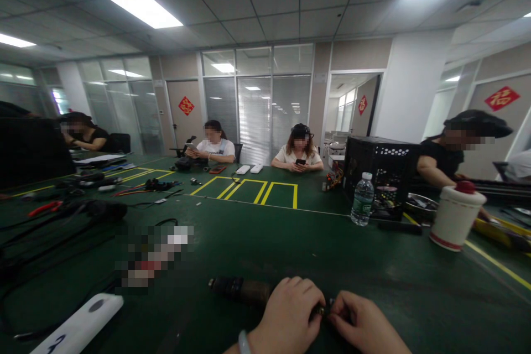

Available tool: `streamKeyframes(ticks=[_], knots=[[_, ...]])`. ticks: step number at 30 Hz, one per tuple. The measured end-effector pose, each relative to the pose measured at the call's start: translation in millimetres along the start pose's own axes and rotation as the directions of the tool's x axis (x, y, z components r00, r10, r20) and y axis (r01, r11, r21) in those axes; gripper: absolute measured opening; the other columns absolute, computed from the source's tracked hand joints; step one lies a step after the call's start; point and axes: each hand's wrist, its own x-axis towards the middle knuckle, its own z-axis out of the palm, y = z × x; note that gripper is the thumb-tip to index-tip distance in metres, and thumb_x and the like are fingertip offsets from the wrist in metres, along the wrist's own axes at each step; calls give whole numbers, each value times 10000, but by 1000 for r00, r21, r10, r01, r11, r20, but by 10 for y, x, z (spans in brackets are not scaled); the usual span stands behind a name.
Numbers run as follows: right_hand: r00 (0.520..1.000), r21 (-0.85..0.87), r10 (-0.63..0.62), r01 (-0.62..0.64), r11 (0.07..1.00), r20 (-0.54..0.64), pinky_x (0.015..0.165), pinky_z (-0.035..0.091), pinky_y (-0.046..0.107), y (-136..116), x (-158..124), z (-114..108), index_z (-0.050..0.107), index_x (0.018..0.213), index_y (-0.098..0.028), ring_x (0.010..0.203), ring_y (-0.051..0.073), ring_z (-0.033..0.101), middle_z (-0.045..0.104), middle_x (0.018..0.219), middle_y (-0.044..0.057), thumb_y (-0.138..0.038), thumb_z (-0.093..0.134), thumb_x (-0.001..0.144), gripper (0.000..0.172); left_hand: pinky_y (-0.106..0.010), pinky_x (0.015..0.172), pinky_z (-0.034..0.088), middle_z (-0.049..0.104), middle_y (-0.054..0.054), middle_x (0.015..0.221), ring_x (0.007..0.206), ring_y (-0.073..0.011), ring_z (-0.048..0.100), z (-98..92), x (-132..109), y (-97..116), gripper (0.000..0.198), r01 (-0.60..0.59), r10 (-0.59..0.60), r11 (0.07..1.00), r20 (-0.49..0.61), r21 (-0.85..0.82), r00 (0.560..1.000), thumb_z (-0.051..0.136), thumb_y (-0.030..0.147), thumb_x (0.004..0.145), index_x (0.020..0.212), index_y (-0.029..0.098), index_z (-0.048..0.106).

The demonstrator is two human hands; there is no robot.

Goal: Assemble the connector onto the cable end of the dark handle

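Observation:
A dark, tube-shaped tool point(249, 290) lies along the green table, its narrow tip toward the left. My left hand point(292, 310) is wrapped over its right part, fingers curled, with a pale bangle at the wrist. Between its thumb and fingers shows a small brass-coloured end point(321, 310). Close beside that end, my right hand point(359, 318) is closed in a pinch, thumb against forefinger. Whatever sits in this pinch is hidden or too small to name.
Left of my hands lie a white power bank-like device point(83, 323), black cables point(95, 210) and red-handled pliers point(45, 208). A water bottle point(363, 199), a black computer case point(377, 171) and a white canister point(456, 218) stand right. Several people sit around the table point(249, 238).

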Motion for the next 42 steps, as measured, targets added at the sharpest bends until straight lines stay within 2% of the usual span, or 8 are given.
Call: streamKeyframes(ticks=[4, 8, 13, 19, 25, 31, 37, 42], knots=[[1000, -1, 7, -7, 1000, -1, 588, 419, 183, -26, -1, -3, 653, 754, -181, 659, 146, 615, 674, 702, -18, -141, 613, 807, 78, -334, 810, 384, 624, 11, 985, 919, -213, 551, -7, 2, 11, 165, 41, -41, 999, -10, -2, 999, 664, 200, 827, 966, 231, 583], [1000, 8, 19, -19, 1000, 4, 587, 423, 188, -43, -10, -6, 659, 764, -180, 668, 152, 624, 682, 710, -13, -176, 616, 821, 72, -332, 819, 377, 624, 20, 996, 933, -205, 553, -13, 1, 5, 118, 10, -10, 1000, 4, 0, 1000, 627, 173, 851, 940, 236, 583], [1000, -5, -4, 4, 1000, -9, 572, 405, 186, -41, -6, 0, 643, 741, -179, 647, 142, 603, 669, 692, -20, -149, 612, 795, 69, -332, 803, 384, 618, 7, 1001, 927, -215, 553, -7, 1, 2, 184, 47, -47, 999, -10, -3, 999, 675, 223, 818, 974, 226, 578], [1000, 2, -2, 2, 1000, -6, 580, 411, 185, -17, 4, 15, 646, 747, -180, 652, 141, 604, 666, 696, -20, -155, 609, 806, 74, -327, 837, 374, 624, 25, 1038, 963, -200, 552, -12, 5, 4, 136, -7, 7, 1000, -8, -10, 1000, 623, 141, 846, 935, 237, 586], [1000, 19, 0, 0, 1000, -9, 585, 418, 186, -12, 1, 15, 642, 750, -179, 663, 149, 614, 672, 704, -18, -148, 611, 807, 72, -338, 815, 386, 620, 12, 1009, 932, -214, 554, -16, 0, 13, 174, 44, -44, 999, -17, -9, 999, 665, 193, 823, 967, 230, 574], [1000, 7, -4, 4, 1000, -6, 584, 420, 187, -24, -1, 10, 649, 752, -183, 660, 151, 618, 679, 705, -18, -155, 615, 810, 72, -334, 859, 380, 616, 24, 1075, 982, -201, 552, -15, 4, 14, 163, 1, -1, 1000, 9, 11, 1000, 619, 137, 843, 963, 239, 579], [1000, -3, 6, -6, 1000, -6, 581, 417, 185, -58, -13, -3, 651, 745, -180, 655, 146, 615, 677, 700, -18, -143, 609, 800, 78, -338, 844, 400, 613, 10, 1047, 953, -207, 557, -40, -3, 26, 198, 68, -68, 998, 3, -3, 998, 674, 214, 825, 994, 227, 573], [1000, -6, 9, -9, 1000, -2, 587, 421, 191, -57, -11, -1, 660, 763, -182, 665, 151, 620, 685, 710, -17, -168, 612, 814, 71, -334, 896, 383, 601, 40, 1152, 1032, -194, 551, -24, 1, 6, 147, -9, 9, 1000, 22, 21, 1000, 624, 138, 864, 955, 252, 604]])
